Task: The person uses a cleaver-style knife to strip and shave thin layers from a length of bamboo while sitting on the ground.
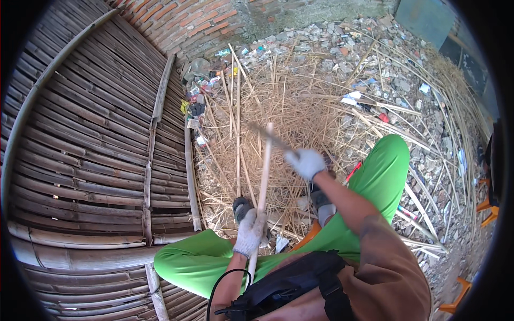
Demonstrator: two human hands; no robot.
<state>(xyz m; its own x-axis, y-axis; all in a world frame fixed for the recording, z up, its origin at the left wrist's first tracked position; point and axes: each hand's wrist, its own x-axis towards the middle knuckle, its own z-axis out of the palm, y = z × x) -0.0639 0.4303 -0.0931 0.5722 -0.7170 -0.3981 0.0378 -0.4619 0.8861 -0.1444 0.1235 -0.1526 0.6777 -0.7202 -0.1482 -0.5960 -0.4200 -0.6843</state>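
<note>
My left hand, in a whitish knit glove, is wrapped round the lower part of a pale wooden pole. The pole slants up and away from my lap, its far end free. In my gloved right hand is a knife, its long dark blade smeared by motion. The blade points up to the left and crosses the pole just below its far tip. Whether it touches the wood I cannot tell. My shod feet are on the ground between my green-trousered knees, and a dark bag lies across my middle.
Fine shavings and long strips cover the ground ahead. A slatted bamboo panel rises at the left, with a brick wall behind. Rubble and litter spread to the right. An orange stool leg shows at lower right.
</note>
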